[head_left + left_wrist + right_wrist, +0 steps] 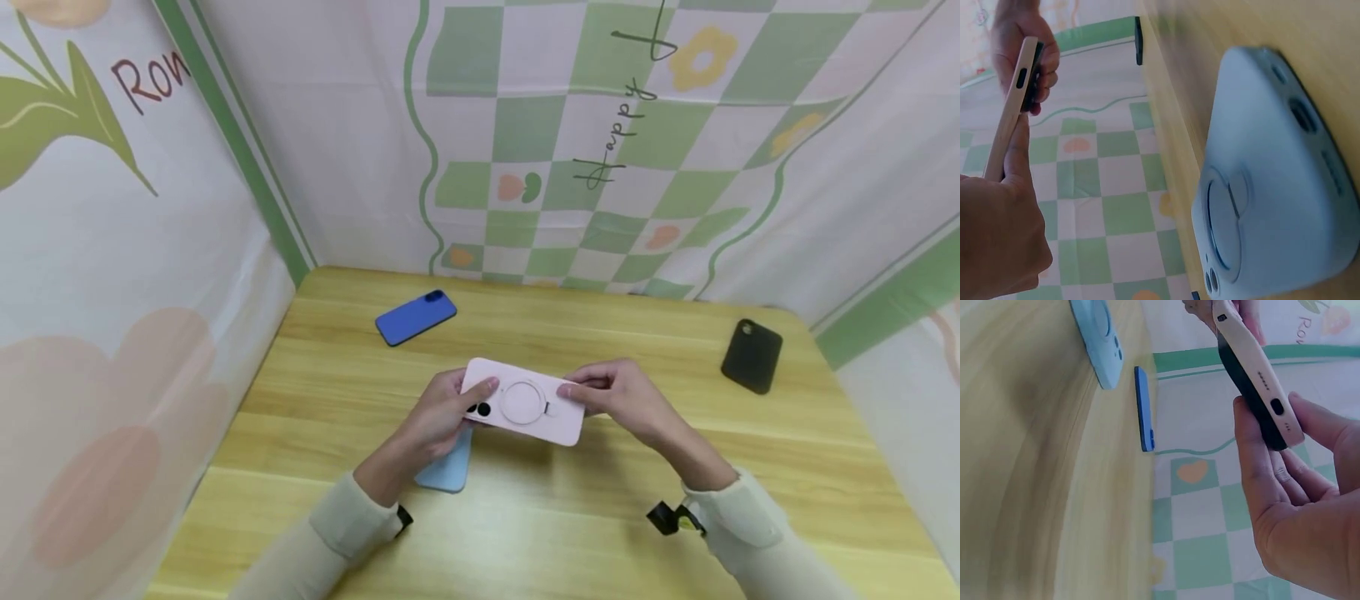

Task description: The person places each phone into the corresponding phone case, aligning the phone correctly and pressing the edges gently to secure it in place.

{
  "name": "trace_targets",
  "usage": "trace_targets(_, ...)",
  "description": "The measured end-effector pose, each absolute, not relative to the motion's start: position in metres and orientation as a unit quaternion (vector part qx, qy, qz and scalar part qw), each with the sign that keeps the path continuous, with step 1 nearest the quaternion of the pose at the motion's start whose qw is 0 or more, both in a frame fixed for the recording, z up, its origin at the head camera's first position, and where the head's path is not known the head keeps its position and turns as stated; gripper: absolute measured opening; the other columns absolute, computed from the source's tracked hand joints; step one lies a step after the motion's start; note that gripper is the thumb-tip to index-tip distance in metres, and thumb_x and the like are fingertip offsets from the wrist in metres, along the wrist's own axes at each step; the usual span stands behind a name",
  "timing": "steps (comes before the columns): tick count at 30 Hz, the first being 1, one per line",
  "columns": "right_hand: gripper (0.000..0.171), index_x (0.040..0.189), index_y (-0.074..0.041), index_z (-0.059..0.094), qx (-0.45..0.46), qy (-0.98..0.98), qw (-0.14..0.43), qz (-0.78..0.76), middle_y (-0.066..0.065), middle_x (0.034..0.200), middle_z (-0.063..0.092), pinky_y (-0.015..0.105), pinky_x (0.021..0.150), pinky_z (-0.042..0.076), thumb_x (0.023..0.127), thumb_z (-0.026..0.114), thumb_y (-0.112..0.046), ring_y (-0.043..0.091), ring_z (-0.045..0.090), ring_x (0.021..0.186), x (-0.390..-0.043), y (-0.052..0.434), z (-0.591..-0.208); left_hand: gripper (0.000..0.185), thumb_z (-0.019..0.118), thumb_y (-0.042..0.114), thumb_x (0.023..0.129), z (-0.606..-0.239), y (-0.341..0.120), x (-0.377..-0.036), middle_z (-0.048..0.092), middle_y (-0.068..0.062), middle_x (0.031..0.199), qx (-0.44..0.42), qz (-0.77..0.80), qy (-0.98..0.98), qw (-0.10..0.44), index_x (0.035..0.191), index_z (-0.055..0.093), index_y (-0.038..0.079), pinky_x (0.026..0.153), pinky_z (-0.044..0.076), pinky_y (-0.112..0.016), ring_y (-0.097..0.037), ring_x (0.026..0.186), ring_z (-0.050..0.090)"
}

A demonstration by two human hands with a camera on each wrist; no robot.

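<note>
Head view, nearest the person: two cream sleeves reach onto the wooden table (570,517), and both hands hold a pink-cased phone (523,402) above its middle. The left hand (438,421) pinches the camera end, thumb on the pink back and fingers curled beneath. The right hand (622,400) pinches the opposite end, thumb on top, fingers under. The pink-cased phone lies roughly level, back upward, with its ring and two dark lenses showing; the wrist views show a dark phone set inside the pale shell. Just below and nearer than the pink-cased phone, partly hidden by the left hand, a light blue case (448,467) rests flat on the table. Farther back and to the left lies a blue phone (416,317). Far right, near the table's rear corner, sits a black case (752,356). Printed cloth walls (570,142) enclose the table.
</note>
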State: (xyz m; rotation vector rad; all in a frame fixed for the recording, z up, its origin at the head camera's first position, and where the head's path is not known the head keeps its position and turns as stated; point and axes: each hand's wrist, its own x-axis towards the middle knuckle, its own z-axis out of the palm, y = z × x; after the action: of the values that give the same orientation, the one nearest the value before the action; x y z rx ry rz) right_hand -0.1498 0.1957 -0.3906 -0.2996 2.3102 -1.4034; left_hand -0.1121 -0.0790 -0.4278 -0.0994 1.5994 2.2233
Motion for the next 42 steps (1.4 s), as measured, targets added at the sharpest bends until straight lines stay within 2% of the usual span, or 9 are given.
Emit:
trace_targets(5,0.042,0.121,0.017,0.069,-0.076,0.793,0.225,-0.561,0.018,0.099,0.08,0.037,0.076,0.067,0.096,0.079,-0.016,0.021,0.079,0.08,-0.15,0.197,-0.394,0.035,0.057,0.01,0.11,-0.429,-0.075,-0.109,0.072,-0.019,0.123,-0.048,0.811,0.552,0.186,0.139,0.058,-0.009,0.086,0.065,-0.03,-0.018,0.101,0.074)
trace_targets(10,0.03,0.115,0.021,0.069,-0.074,0.742,0.24,-0.622,0.013,0.095,0.081,0.034,0.075,0.067,0.098,0.074,-0.004,0.019,0.079,0.081,-0.15,0.2,-0.398,0.035,0.057,0.01,0.11,-0.432,-0.072,-0.108,0.072,-0.021,0.124,-0.042,0.817,0.546,0.181,0.138,0.058,-0.011,0.088,0.065,-0.034,-0.021,0.102,0.075)
trace_targets(14,0.02,0.11,0.017,0.072,-0.078,0.721,0.244,-0.644,0.009,0.093,0.081,0.032,0.074,0.067,0.099,0.071,0.0,0.019,0.079,0.082,-0.15,0.202,-0.399,0.035,0.058,0.01,0.11,-0.432,-0.071,-0.107,0.071,-0.022,0.126,-0.048,0.819,0.542,0.183,0.139,0.058,-0.01,0.091,0.064,-0.035,-0.022,0.105,0.075)
trace_targets(20,0.015,0.107,0.012,0.074,-0.093,0.716,0.243,-0.648,0.008,0.093,0.081,0.031,0.073,0.066,0.101,0.069,-0.001,0.018,0.079,0.083,-0.15,0.204,-0.399,0.036,0.057,0.01,0.11,-0.432,-0.071,-0.106,0.069,-0.022,0.131,-0.054,0.821,0.537,0.187,0.141,0.057,-0.008,0.095,0.063,-0.036,-0.025,0.112,0.074)
trace_targets(23,0.011,0.103,0.005,0.077,-0.112,0.699,0.249,-0.661,0.008,0.094,0.081,0.031,0.073,0.066,0.102,0.066,0.002,0.019,0.079,0.084,-0.151,0.206,-0.402,0.037,0.057,0.01,0.11,-0.432,-0.071,-0.106,0.068,-0.023,0.132,-0.05,0.822,0.534,0.189,0.142,0.056,-0.008,0.095,0.062,-0.037,-0.027,0.113,0.073)
trace_targets(28,0.025,0.095,-0.009,0.08,-0.141,0.661,0.262,-0.689,0.008,0.092,0.081,0.028,0.068,0.066,0.103,0.061,0.006,0.017,0.078,0.079,-0.153,0.208,-0.407,0.037,0.057,0.008,0.11,-0.431,-0.071,-0.105,0.067,-0.024,0.134,-0.039,0.827,0.527,0.192,0.143,0.056,-0.008,0.095,0.062,-0.037,-0.029,0.115,0.073)
trace_targets(31,0.028,0.094,-0.011,0.081,-0.149,0.649,0.265,-0.698,0.008,0.092,0.081,0.026,0.066,0.065,0.103,0.061,0.006,0.016,0.078,0.077,-0.153,0.207,-0.408,0.037,0.056,0.008,0.11,-0.431,-0.072,-0.105,0.067,-0.024,0.134,-0.032,0.827,0.526,0.194,0.143,0.055,-0.008,0.095,0.062,-0.037,-0.028,0.114,0.073)
trace_targets(37,0.024,0.096,-0.008,0.081,-0.159,0.663,0.273,-0.679,0.008,0.094,0.081,0.025,0.065,0.064,0.103,0.061,0.004,0.016,0.078,0.08,-0.154,0.208,-0.406,0.038,0.06,0.008,0.108,-0.427,-0.077,-0.107,0.07,-0.02,0.128,-0.017,0.81,0.541,0.227,0.142,0.054,-0.01,0.092,0.063,-0.031,-0.018,0.104,0.074)
trace_targets(42,0.012,0.1,0.005,0.078,-0.163,0.717,0.275,-0.619,0.008,0.091,0.081,0.032,0.066,0.066,0.101,0.066,0.001,0.019,0.078,0.077,-0.155,0.208,-0.401,0.041,0.062,0.01,0.107,-0.425,-0.084,-0.112,0.073,-0.015,0.121,0.015,0.779,0.557,0.289,0.143,0.055,-0.008,0.087,0.064,-0.029,-0.016,0.098,0.075)
